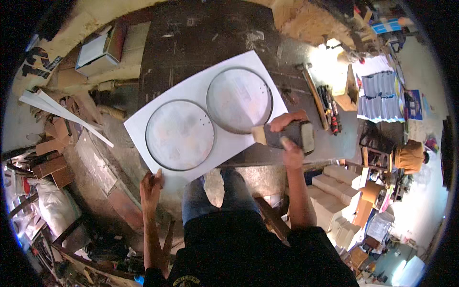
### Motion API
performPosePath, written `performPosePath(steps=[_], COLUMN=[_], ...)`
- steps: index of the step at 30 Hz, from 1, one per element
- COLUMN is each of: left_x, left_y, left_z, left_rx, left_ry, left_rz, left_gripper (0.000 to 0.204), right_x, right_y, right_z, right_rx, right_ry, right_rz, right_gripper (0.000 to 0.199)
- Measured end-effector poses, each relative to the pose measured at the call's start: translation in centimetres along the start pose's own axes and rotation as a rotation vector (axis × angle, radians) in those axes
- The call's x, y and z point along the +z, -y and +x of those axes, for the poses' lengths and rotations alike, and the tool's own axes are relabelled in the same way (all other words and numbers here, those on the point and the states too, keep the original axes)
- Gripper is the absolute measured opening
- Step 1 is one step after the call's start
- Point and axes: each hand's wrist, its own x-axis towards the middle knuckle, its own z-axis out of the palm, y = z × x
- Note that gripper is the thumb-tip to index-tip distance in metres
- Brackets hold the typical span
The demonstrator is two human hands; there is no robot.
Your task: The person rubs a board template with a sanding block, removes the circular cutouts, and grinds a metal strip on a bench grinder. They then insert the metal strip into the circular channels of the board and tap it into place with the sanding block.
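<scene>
A white rectangular board lies slanted across the dark worktable. On it are two large pale discs, a left one and a right one, each edged by a thin dark rim with small dark dots near the edge. At the board's near left corner, my left hand pinches the edge between thumb and fingers. My right hand is wrapped round a dark, blocky tool with a tan end towards the board and a pale rounded end to the right. What kind of tool it is, I cannot make out.
A hammer and red-handled hand tools lie right of the board. Stacked pale blocks stand at the lower right, bundled papers farther right. An open carton sits at the far left; white strips jut out below it.
</scene>
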Motion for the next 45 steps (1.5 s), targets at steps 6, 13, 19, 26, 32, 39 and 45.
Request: performPosePath(steps=[6, 13, 19, 26, 32, 39, 45], left_x=[2.9, 4.8, 4.7, 5.3, 5.6, 6.1, 6.4], left_y=[-1.1, -2.6, -0.1, -0.8, -2.1, 0.9, -1.4], left_z=[-1.2, -3.5, -3.1, -4.1, -3.6, -3.7, -4.4], left_rx=[-0.128, -0.178, -0.177, -0.144, -0.201, -0.164, -0.234], left_ry=[0.14, 0.078, 0.089, 0.012, 0.057, 0.003, 0.022], left_rz=[0.066, -0.299, -0.101, -0.123, -0.175, -0.347, -0.418], left_gripper=[0.023, 0.032, 0.04, 0.043, 0.047, 0.045, 0.051], right_x=[-5.9, -2.1, 4.7, 2.6, 0.9, 5.2, -2.7], right_y=[-0.8, 11.1, 0.3, 1.9, 8.2, -0.1, 2.0], right_z=[1.7, 5.6, 0.5, 4.3, 5.5, 0.6, 3.0], right_rx=[0.384, -0.216, -0.05, 0.171, -0.182, -0.003, 0.33], right_ry=[-0.035, 0.297, 0.104, 0.089, 0.286, 0.081, -0.089], right_rz=[0.072, 0.198, 0.172, 0.279, 0.222, 0.208, 0.787], right_gripper=[0.047, 0.029, 0.03, 0.031, 0.032, 0.034, 0.036])
